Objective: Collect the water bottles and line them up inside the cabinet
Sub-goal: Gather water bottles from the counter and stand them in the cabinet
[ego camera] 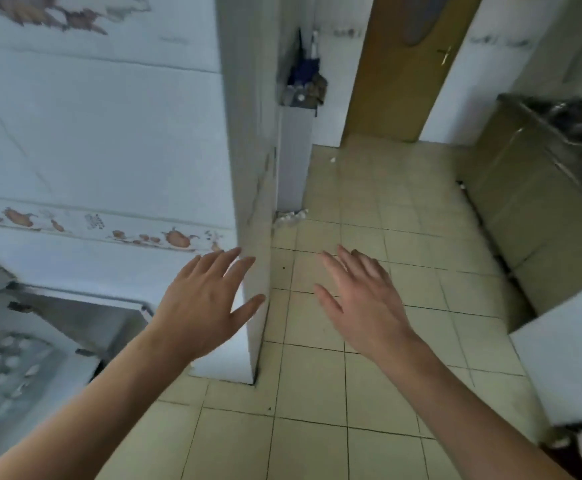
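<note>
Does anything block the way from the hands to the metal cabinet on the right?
Nothing visible does: the left hand and right hand are empty, and only open floor lies between them and the cabinet.

Blurred cluster of white round caps, apparently upright bottles [2,362], low and left of the tiled pillar [248,168]. Steel cabinet [524,209], doors closed, well right of that pillar.

Soft, even, cool light fills the room, with no hard shadows and no glare. The whole head view is slightly smeared; the steel counter [559,140] at right and the items at lower left are most blurred. Wide-angle bending tilts the wooden door [400,67] and tiled wall [92,133]. The floor [369,209] tiles look dull and yellowish.
</note>
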